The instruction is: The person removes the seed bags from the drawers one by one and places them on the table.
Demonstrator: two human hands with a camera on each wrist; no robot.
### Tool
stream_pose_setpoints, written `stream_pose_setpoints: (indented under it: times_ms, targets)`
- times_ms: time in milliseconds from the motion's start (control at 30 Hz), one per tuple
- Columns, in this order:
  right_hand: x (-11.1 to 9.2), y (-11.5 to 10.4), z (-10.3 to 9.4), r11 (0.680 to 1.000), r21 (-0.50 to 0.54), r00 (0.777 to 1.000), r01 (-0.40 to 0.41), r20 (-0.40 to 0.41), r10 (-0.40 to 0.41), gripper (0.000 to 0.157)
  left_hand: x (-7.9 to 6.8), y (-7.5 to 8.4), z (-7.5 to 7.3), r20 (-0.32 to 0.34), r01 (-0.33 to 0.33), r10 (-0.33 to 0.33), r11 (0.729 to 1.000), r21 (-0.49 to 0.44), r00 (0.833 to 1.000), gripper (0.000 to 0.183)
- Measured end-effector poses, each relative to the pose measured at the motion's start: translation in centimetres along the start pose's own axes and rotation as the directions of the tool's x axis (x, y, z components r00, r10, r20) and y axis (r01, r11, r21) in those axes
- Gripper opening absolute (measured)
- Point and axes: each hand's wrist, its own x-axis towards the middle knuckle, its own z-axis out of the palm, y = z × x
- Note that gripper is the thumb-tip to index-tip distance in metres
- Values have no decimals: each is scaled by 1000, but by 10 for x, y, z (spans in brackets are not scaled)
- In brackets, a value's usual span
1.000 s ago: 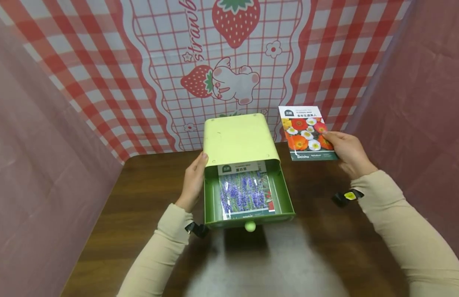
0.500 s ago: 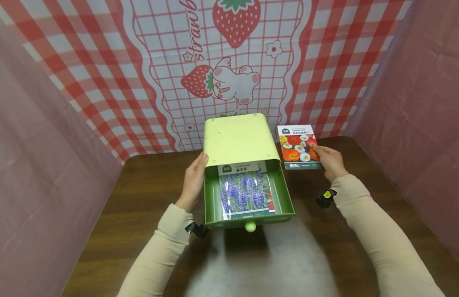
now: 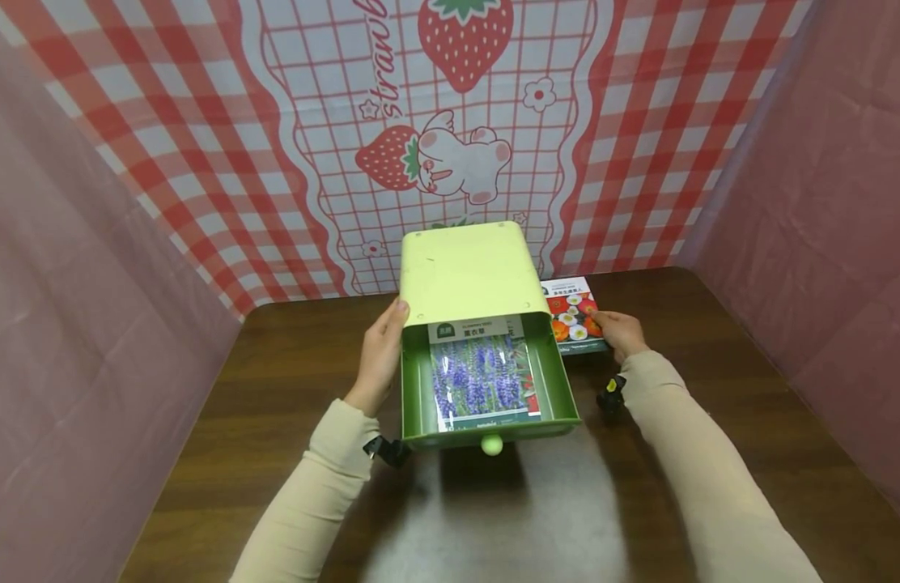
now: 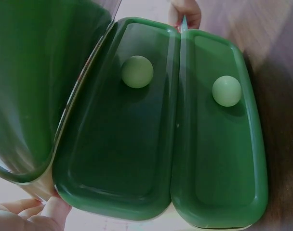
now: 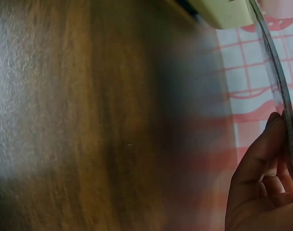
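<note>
Yellow-green cabinet [image 3: 468, 271] with its green drawer [image 3: 418, 389] pulled out; red-flower packet [image 3: 575, 312] at right.
From left: the left hand [image 3: 377, 356] grips the cabinet's side near the front edge; a purple-flower packet [image 3: 472, 379] lies in the drawer; the red-flower packet, just right of the cabinet and partly hidden by it, is pinched at its right edge by the right hand [image 3: 620, 334]. Thin and slightly bowed, the packet is probably light, flexible and slick, easily creased; a flat edge pinch suits it best. Contact with the desk [image 3: 275, 389] cannot be told.
</note>
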Motion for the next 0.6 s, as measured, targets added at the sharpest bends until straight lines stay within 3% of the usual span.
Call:
stream_pose_setpoints:
  times_ms: [600]
  targets:
    - [-3, 5, 18, 993, -117, 998, 8, -64, -15, 41, 0, 0, 0, -2, -1, 1, 1000, -8, 1000, 67]
